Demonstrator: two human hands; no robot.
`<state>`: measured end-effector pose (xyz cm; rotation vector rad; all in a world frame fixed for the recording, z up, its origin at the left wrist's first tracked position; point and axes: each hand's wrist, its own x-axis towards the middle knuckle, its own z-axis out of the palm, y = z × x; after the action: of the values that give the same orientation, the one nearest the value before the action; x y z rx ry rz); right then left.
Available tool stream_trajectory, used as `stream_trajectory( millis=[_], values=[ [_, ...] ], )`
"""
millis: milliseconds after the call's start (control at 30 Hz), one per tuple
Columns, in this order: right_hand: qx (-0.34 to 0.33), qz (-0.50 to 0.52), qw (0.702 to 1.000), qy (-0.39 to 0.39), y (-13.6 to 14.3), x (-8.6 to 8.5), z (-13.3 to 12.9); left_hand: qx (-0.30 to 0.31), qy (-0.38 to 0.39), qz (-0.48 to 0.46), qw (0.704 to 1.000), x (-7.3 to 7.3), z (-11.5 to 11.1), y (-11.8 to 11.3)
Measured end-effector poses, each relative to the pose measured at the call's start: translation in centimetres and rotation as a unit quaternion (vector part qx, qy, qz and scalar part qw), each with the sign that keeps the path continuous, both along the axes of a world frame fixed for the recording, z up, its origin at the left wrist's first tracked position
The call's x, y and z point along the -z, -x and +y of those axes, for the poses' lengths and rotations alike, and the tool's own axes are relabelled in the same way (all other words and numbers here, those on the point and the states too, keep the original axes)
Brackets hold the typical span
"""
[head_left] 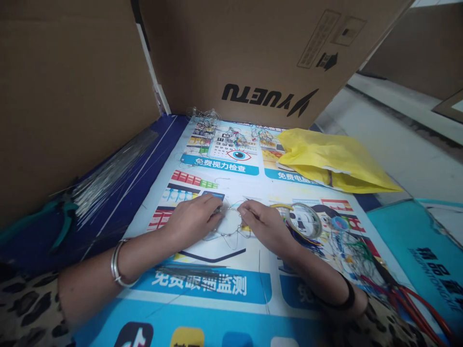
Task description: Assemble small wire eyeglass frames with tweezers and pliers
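Note:
A thin wire ring (228,234) with loose strands sticking out lies between my hands, just above the printed sheet. My left hand (197,215) pinches its left side, fingers closed. On the opposite side, my right hand (263,224) has thumb and forefinger pressed together on the ring's edge. The fingertips partly hide the spots they grip. Below the ring rests a small bunch of thin wires (191,271). To the right of my right hand sit a round hoop (307,220) and a tangle of coloured wires (347,253).
Cardboard walls (231,53) stand behind and left. A bundle of straight wires (112,173) and teal-handled pliers (67,221) lie at left. A yellow bag (325,154) is at back right, red-handled scissors (408,299) at front right. Wire scraps (206,115) lie at the back.

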<state>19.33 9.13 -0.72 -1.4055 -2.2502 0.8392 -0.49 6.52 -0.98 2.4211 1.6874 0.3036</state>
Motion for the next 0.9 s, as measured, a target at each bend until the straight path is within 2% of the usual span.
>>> stream_trajectory(
  millis=[333, 667, 800, 900],
  values=[
    [-0.040, -0.034, 0.998, 0.036, -0.2, -1.0, 0.4, 0.018, -0.027, 0.023, 0.999, 0.4, 0.0, 0.1],
    [-0.048, -0.029, 0.997, 0.060, -0.5, -1.0, 0.5, 0.020, -0.041, 0.048, 0.998, 0.4, -0.1, 0.0],
    [-0.051, 0.002, 0.996, 0.077, -0.6, -1.0, 0.5, 0.022, -0.045, 0.032, 0.998, 0.5, -0.1, 0.1],
    [-0.042, 0.032, 0.994, 0.099, -0.7, -0.9, 0.5, 0.019, -0.033, -0.012, 0.999, 0.4, -0.1, 0.1]
  ],
)
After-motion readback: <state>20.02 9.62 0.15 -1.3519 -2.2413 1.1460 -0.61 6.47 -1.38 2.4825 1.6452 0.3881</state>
